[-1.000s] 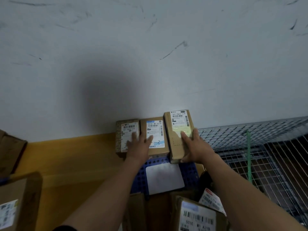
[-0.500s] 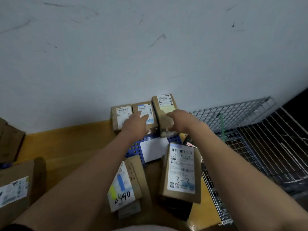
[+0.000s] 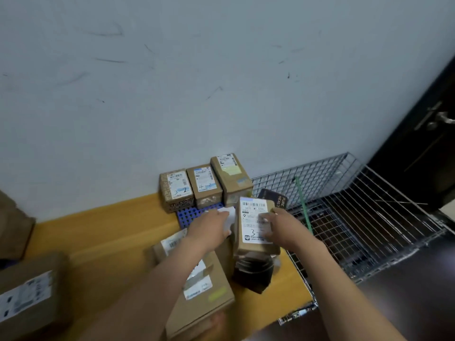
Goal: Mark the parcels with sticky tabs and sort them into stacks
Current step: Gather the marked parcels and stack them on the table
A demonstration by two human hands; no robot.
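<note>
Near left: one large cardboard box [image 3: 27, 299], white label on its top, blurred.
Near centre: one flat parcel [image 3: 209, 281] under the left forearm, carrying one white label and one yellow-green sticky tab [image 3: 218, 295]. Beside it to the left, one barcode parcel [image 3: 170, 242], partly hidden by the arm.
Right of these: one black item [image 3: 253, 274], with one labelled parcel [image 3: 253, 247] on top of it, marked with a handwritten "3".
Right hand [image 3: 280, 227]: laid on that parcel, fingers curved over the label and thumb at the upper right edge, holding it.
Left hand [image 3: 209, 230]: back of the hand upward, fingertips at one white sheet [image 3: 227, 214]. Blurred; whether it grips the sheet cannot be told.
One blue perforated tray [image 3: 192, 214] lies under the sheet.
All rest on one yellow surface [image 3: 110, 230].
Far row, touching the wall [image 3: 221, 70]: three small parcels side by side, namely a speckled parcel [image 3: 176, 190] marked "3-2", a middle parcel [image 3: 204, 185] marked "4-2", and a taller parcel [image 3: 231, 175] with one pale yellow tab [image 3: 231, 171].
Just right of the row: one dark pouch [image 3: 273, 199].
Right: one wire basket [image 3: 344, 212] with one green strip [image 3: 301, 200].
Far right: one dark door [image 3: 430, 143].
</note>
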